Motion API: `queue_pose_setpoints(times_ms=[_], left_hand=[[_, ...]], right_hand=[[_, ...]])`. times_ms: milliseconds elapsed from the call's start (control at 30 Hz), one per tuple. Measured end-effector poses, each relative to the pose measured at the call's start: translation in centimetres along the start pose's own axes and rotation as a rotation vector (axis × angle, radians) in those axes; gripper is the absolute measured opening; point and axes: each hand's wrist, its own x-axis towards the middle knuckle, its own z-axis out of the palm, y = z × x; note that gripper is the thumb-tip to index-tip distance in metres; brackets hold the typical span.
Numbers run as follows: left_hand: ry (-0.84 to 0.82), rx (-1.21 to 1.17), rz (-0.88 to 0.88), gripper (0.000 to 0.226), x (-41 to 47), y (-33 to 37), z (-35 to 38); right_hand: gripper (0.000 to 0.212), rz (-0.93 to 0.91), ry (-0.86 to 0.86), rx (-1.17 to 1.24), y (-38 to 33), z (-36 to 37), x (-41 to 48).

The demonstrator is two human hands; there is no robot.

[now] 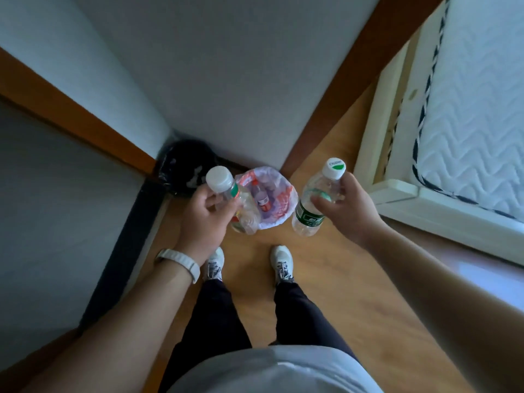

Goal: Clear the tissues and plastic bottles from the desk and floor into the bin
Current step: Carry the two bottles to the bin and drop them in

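Observation:
I stand on a wooden floor, looking straight down. My left hand [205, 215] grips a clear plastic bottle [226, 191] with a white cap and a green-and-orange label, held over the near-left rim of the bin. My right hand [344, 207] grips a second clear bottle [314, 201] with a white-and-green cap and a dark green label, held just right of the bin. The bin [279, 207] sits on the floor ahead of my feet, lined with a white-and-red plastic bag. A red-labelled bottle [262, 198] lies inside it.
A black-lined bin [181, 165] stands in the corner behind and left of the white one. A grey desk surface [56, 222] fills the left side. A mattress on a pale bed frame [397, 191] lies to the right. My white shoes [280, 260] stand just short of the bin.

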Motion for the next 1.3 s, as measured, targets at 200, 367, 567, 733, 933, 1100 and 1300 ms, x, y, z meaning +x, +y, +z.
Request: queue_pose_setpoints(times_ms=[200,367,567,733,933,1100,1300], left_hand=[[-0.151,0.026,-0.031,0.033,6.4,-3.9,0.5],[-0.201,0.069,-0.072,0.032,11.9,-8.9,2.6],[-0.224,0.129,-0.105,0.032,18.6,-18.6,7.8],[-0.222,0.207,-0.071,0.033,22.7,-27.1,13.1],[-0.255,0.310,-0.018,0.039,26.0,-34.7,18.2],[-0.282,0.392,-0.053,0.041,27.3,-38.2,20.6],[-0.278,0.436,0.019,0.034,27.2,-37.5,19.7]], right_hand=[[0.037,0.151,0.122,0.108,1.1,5.5,2.5],[0.040,0.199,0.167,0.146,4.4,10.5,7.2],[0.048,0.224,0.174,0.145,12.3,17.0,14.9],[0.050,0.222,0.130,0.099,19.6,22.7,21.0],[0.067,0.178,0.059,0.025,26.4,28.7,26.4],[0.066,0.171,0.019,0.019,30.0,31.4,28.6],[0.061,0.173,0.007,-0.056,30.4,30.3,27.8]])
